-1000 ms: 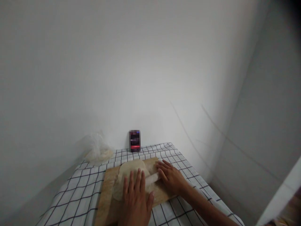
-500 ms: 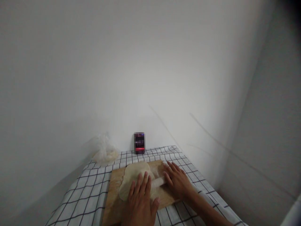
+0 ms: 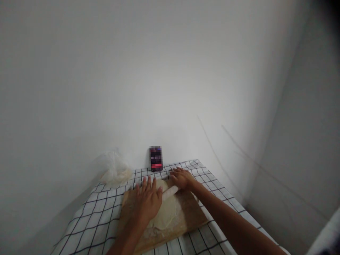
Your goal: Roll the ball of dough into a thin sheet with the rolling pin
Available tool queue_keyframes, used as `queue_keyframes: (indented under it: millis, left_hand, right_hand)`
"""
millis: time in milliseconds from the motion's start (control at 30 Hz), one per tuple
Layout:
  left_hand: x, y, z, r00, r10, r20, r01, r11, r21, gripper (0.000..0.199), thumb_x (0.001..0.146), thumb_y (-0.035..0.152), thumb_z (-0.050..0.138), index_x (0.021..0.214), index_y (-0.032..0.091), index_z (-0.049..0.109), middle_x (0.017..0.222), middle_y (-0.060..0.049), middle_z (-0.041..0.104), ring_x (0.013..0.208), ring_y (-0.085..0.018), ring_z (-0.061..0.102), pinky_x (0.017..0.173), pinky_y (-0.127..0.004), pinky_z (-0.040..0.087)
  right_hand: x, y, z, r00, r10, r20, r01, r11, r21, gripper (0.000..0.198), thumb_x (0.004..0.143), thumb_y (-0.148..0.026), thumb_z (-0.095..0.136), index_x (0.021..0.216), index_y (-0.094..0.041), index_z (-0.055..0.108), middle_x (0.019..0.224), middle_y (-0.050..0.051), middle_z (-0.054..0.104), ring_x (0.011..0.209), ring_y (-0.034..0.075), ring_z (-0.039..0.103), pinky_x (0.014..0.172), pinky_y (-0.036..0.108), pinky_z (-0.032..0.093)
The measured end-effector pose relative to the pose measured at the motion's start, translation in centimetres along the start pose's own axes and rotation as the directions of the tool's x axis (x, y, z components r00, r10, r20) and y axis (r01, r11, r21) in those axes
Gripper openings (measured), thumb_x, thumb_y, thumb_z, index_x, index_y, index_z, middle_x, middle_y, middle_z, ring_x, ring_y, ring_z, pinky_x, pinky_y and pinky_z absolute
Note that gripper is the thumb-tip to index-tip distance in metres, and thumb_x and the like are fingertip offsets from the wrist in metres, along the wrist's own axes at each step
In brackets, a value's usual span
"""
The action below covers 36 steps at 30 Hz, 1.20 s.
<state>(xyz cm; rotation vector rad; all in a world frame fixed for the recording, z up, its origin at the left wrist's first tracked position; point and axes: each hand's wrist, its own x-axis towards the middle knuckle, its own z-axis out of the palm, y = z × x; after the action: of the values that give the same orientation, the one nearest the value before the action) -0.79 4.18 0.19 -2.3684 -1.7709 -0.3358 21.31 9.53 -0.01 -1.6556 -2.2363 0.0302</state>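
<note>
A pale rolling pin (image 3: 170, 192) lies slantwise across a flattened sheet of dough (image 3: 165, 212) on a wooden board (image 3: 190, 212). My left hand (image 3: 148, 198) rests palm down over the pin's left part, its fingers stretched out and spread towards the board's far edge. Over the pin's right end lies my right hand (image 3: 182, 178), its fingers extended forward rather than wrapped round. Both palms hide the ends of the pin. Part of the dough is covered by my left hand, and its near edge looks wrinkled.
Under the board is a white cloth with dark checks (image 3: 99, 212). A clear plastic bag (image 3: 115, 171) with something pale inside stands at the back left. A dark, blurred upright phone-like object (image 3: 156, 159) leans at the wall (image 3: 164, 88). Another wall rises at right.
Both hands and the rolling pin have moved forward, away from me, and a little left over the dough. More of the dough's near part shows now. The view has shifted slightly.
</note>
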Motion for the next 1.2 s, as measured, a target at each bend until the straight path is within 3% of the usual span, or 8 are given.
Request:
queue_keyframes:
  millis: [167,367,600,700,833,933,1100,1200]
  left_hand:
    - [-1.9,1.3,0.8,0.988,0.030,-0.151,-0.026,0.999,0.029,0.062,0.106,0.043,0.029,0.150,0.005,0.049,0.157,-0.022,0.045,0.150,-0.039,0.037,0.120,-0.065,0.029]
    - [-4.7,2.4,1.9,0.921,0.110,-0.373,-0.114,0.993,0.011,0.064,0.105,0.047,0.035,0.149,0.003,0.049,0.159,-0.022,0.042,0.149,-0.036,0.039,0.117,-0.057,0.039]
    - [-10.3,2.5,1.2,0.813,0.327,-0.482,-0.316,0.943,0.105,0.062,0.102,0.042,0.047,0.155,0.011,0.040,0.162,-0.012,0.044,0.149,-0.028,0.041,0.117,-0.046,0.040]
    - [-11.7,2.1,1.0,0.769,0.380,-0.514,-0.341,0.924,0.173,0.067,0.100,0.044,0.049,0.157,0.010,0.038,0.160,-0.012,0.046,0.146,-0.029,0.045,0.112,-0.045,0.044]
    - [-12.4,0.9,1.3,0.708,0.474,-0.524,-0.399,0.880,0.257,0.072,0.099,0.049,0.048,0.158,0.009,0.035,0.154,-0.012,0.054,0.139,-0.028,0.053,0.104,-0.043,0.049]
    - [-12.3,-0.2,1.0,0.738,0.454,-0.499,-0.384,0.891,0.241,0.071,0.101,0.051,0.047,0.157,0.010,0.036,0.150,-0.013,0.058,0.134,-0.027,0.058,0.102,-0.044,0.052]
    - [-10.7,-1.8,-0.3,0.892,0.270,-0.362,-0.250,0.963,0.102,0.058,0.105,0.048,0.040,0.151,0.015,0.048,0.153,-0.014,0.055,0.139,-0.034,0.054,0.111,-0.058,0.046]
    - [-8.9,-2.9,-0.4,0.939,0.206,-0.275,-0.198,0.979,0.057,0.051,0.106,0.044,0.037,0.146,0.019,0.055,0.151,-0.015,0.057,0.138,-0.036,0.055,0.109,-0.063,0.046]
  right_hand:
    - [-4.0,0.2,-0.5,1.000,-0.023,0.004,0.023,0.999,0.027,0.050,0.107,-0.034,0.030,0.142,-0.019,0.062,0.153,0.009,0.056,0.147,0.025,0.045,0.122,0.046,0.035]
    - [-10.4,-0.4,-1.7,0.997,-0.050,-0.059,0.054,0.995,0.079,0.052,0.110,-0.037,0.027,0.141,-0.018,0.063,0.150,0.010,0.058,0.149,0.026,0.041,0.125,0.051,0.032]
    - [-18.0,-3.5,-2.7,0.997,-0.007,-0.072,0.020,0.982,0.189,0.042,0.107,-0.048,0.044,0.140,-0.030,0.063,0.150,0.003,0.059,0.144,0.026,0.048,0.121,0.049,0.040]
    - [-19.8,-4.8,-2.7,0.994,0.035,-0.099,-0.018,0.987,0.162,0.040,0.102,-0.040,0.057,0.141,-0.029,0.061,0.147,0.005,0.062,0.138,0.028,0.053,0.114,0.046,0.046]
    - [-20.0,-5.4,-2.9,0.990,0.049,-0.131,-0.036,0.994,0.099,0.027,0.097,-0.026,0.063,0.124,-0.029,0.070,0.123,0.007,0.071,0.114,0.028,0.064,0.100,0.044,0.052]
    - [-18.4,-5.5,-4.1,0.994,-0.021,-0.109,0.032,0.994,0.103,0.025,0.095,-0.023,0.066,0.118,-0.030,0.070,0.115,0.004,0.071,0.109,0.026,0.064,0.097,0.039,0.051]
    - [-13.1,-5.9,-5.9,0.996,-0.082,-0.045,0.089,0.982,0.169,0.020,0.093,-0.031,0.070,0.112,-0.026,0.071,0.110,0.003,0.070,0.101,0.021,0.066,0.087,0.029,0.048]
    - [-9.8,-6.1,-5.5,0.995,-0.088,0.046,0.081,0.988,0.133,0.013,0.089,-0.032,0.072,0.096,-0.022,0.072,0.101,0.003,0.071,0.086,0.018,0.067,0.074,0.026,0.044]
